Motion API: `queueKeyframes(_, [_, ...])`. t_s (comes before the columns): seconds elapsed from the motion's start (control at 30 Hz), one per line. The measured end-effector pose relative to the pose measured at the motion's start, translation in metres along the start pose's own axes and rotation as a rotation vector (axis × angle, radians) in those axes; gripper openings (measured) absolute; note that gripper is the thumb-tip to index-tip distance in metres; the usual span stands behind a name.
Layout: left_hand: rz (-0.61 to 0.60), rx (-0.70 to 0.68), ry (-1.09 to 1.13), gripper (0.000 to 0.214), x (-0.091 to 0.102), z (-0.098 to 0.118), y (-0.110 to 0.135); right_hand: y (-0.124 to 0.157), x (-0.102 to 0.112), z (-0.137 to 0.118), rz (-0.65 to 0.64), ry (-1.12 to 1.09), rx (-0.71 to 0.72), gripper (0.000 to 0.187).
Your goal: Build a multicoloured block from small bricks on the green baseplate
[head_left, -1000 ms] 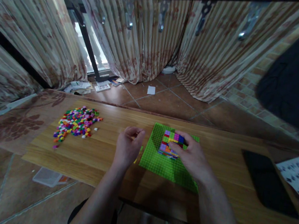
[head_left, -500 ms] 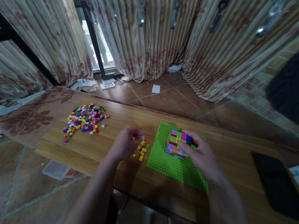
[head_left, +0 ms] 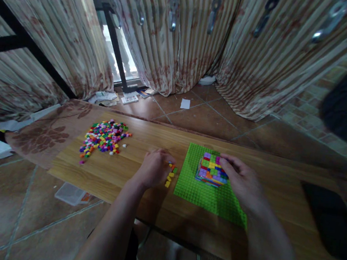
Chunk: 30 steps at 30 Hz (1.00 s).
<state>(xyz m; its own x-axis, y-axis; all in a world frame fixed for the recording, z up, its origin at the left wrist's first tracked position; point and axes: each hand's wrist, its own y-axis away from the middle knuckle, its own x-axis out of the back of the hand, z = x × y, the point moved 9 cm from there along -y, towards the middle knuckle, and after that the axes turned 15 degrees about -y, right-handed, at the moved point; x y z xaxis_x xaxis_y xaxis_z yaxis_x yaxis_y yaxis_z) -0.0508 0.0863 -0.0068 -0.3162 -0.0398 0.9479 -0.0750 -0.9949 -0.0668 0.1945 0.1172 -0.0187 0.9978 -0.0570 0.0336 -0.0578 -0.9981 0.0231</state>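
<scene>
A squarish block of stacked multicoloured toy bricks (head_left: 211, 170) stands on a green studded baseplate (head_left: 186, 190). My right hand (head_left: 240, 180) grips the block at its right side, with the fingers at the far right corner and the thumb near the top. Left of the baseplate, my left hand (head_left: 155, 168) is lowered beside a few loose bricks, mostly yellow bricks (head_left: 169, 180), with a green one among them. Its fingers are curled, and their tips are partly hidden, so whatever they pinch cannot be made out.
Many mixed small bricks (head_left: 104, 137) lie heaped on the left of the wooden table (head_left: 115, 173). A dark flat panel (head_left: 328, 220) rests at the right. Below the table's left edge, a clear plastic box (head_left: 69, 193) sits on the tiled floor. A black metal bar crosses overhead.
My left hand has turned palm-down and dropped over the loose bricks. My right hand has slid toward the block's right edge, uncovering more of its top. The whole view has shifted slightly.
</scene>
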Motion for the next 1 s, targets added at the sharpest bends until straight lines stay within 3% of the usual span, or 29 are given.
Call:
queueKeyframes(0.07, [-0.073, -0.043, -0.072, 0.024, -0.005, 0.007, 0.000, 0.001, -0.001, -0.001, 0.004, -0.019, -0.010, 0.041])
queueKeyframes(0.3, [-0.054, -0.069, -0.181, 0.016, -0.006, 0.009, 0.000, -0.001, -0.002, 0.003, -0.006, -0.037, -0.032, 0.042])
queueKeyframes(0.43, [0.061, -0.117, -0.043, 0.013, 0.008, 0.016, 0.000, -0.001, -0.002, 0.004, -0.007, -0.049, -0.030, 0.042])
queueKeyframes(0.6, [0.222, -0.287, 0.229, 0.015, 0.024, 0.059, 0.007, -0.003, -0.004, 0.004, -0.014, -0.051, -0.003, 0.038])
queueKeyframes(0.77, [0.309, -0.321, 0.139, 0.019, 0.019, 0.094, 0.011, -0.004, -0.004, 0.003, -0.025, -0.053, 0.033, 0.036])
queueKeyframes(1.0, [0.338, -0.310, 0.063, 0.020, 0.013, 0.099, 0.008, -0.002, -0.005, -0.001, -0.039, -0.034, 0.040, 0.034])
